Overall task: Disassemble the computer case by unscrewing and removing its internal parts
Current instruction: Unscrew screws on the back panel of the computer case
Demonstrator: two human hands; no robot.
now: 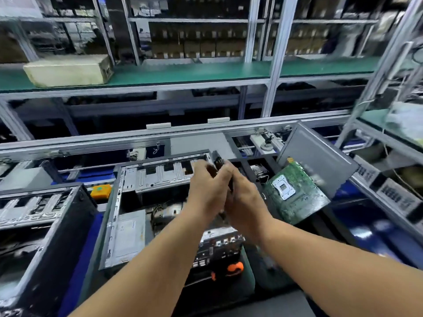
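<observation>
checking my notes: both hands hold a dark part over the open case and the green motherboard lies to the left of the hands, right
Not quite. The head view shows the green motherboard lying to the right of the hands, not the left. The rest stands: the left hand and the right hand hold a dark part between them over the open case.

A green circuit board (295, 193) with a silver socket frame (283, 187) leans beside a grey metal panel (320, 154). The open computer case (128, 202) shows silver-grey sheet metal inside black edges; a second black case (41, 225) stands alongside. An orange block (100, 191) carries a teal patch. A black-and-orange tool (229, 269) lies below. Blue matting (366, 232) covers the counter; the shelf (183, 74) above is green, bearing a pale yellowish box (68, 69).
</observation>
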